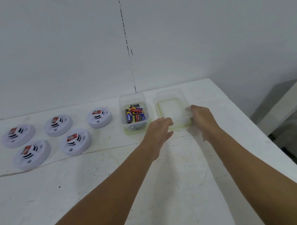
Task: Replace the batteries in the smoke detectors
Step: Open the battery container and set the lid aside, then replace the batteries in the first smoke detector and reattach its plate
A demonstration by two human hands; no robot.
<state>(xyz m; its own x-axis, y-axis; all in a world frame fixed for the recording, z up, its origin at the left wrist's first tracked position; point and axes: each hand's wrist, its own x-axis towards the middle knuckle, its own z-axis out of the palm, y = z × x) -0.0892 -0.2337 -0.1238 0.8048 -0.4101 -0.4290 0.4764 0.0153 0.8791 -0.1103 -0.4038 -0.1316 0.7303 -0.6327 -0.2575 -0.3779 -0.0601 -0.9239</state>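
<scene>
Both hands reach to an empty clear box [173,109] on the white table [113,181]. The right hand [202,119] grips its right edge. The left hand [159,128] touches its near left corner with loose fingers. Just left, a clear tub [136,112] holds batteries [135,115]; their writing is too blurry to read. Five white smoke detectors [76,141] with red labels lie far left.

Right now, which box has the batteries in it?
Find the white table against the wall. Right of the five round smoke detectors stand two clear boxes. The battery box is the left one, full of colourful batteries; the empty box sits between the hands.

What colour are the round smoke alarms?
The smoke detectors are white with black slots and a red label, seen in the head view.
</scene>
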